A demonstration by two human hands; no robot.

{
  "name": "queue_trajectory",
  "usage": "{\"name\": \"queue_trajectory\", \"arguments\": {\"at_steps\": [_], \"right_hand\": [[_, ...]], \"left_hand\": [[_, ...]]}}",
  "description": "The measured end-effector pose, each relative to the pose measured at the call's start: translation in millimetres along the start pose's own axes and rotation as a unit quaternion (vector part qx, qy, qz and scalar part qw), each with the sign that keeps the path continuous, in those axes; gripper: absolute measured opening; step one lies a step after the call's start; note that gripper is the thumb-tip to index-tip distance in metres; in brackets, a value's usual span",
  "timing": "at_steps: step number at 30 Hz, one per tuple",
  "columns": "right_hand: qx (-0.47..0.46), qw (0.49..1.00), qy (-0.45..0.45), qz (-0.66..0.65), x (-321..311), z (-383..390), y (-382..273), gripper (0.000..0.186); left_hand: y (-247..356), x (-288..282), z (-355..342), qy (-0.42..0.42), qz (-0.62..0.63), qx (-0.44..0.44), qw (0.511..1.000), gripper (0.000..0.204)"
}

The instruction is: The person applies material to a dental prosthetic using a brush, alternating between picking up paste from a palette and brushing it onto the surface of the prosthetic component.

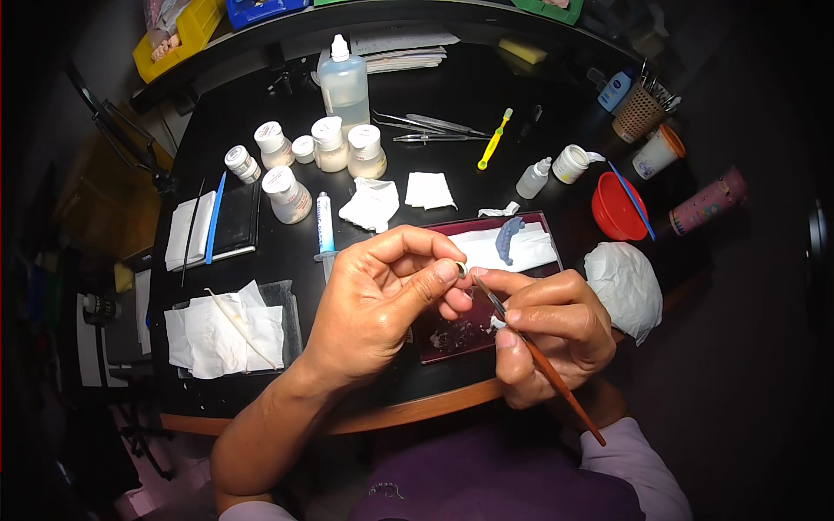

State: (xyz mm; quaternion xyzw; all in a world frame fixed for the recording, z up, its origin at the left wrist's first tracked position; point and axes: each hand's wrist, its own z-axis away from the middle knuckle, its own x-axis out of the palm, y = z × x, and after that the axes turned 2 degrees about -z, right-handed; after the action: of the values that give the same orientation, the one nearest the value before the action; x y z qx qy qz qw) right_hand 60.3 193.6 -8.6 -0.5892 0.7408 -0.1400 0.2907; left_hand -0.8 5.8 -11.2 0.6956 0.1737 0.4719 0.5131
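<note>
Left hand (373,300) pinching a small crown-like piece (461,269); right hand (563,334) pinching a wooden-handled brush (565,392). Slack grip or hard brush nudge could drop the piece.

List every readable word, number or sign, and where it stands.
I copy no wording.
White-and-blue plastic syringe: lettering.
Pink cylindrical container: markings.
Blue plastic bottle: mark.
Orange-and-white round tub: print.
White-lidded translucent jars: print too small.
Purple cloth garment: emblem too blurred.

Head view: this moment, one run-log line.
left hand: pinching small piece | right hand: holding wood-handled tool, tip near piece, contact unclear | maroon tray: below hands | red bowl: right of tray
</note>
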Motion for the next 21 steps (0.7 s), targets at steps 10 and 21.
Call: {"name": "queue_trajectory", "arguments": {"at_steps": [10,21], "right_hand": [[0.006,1.000,0.004,0.011,-1,1,1,0.025],[0.109,0.985,-0.083,0.109,2,29,-11,0.017]], "left_hand": [[7,4,3,0.017,-0.040,0.001,0.999,0.013],[23,-19,-3,0.101,-0.129,0.121,0.979,0.027]]}}
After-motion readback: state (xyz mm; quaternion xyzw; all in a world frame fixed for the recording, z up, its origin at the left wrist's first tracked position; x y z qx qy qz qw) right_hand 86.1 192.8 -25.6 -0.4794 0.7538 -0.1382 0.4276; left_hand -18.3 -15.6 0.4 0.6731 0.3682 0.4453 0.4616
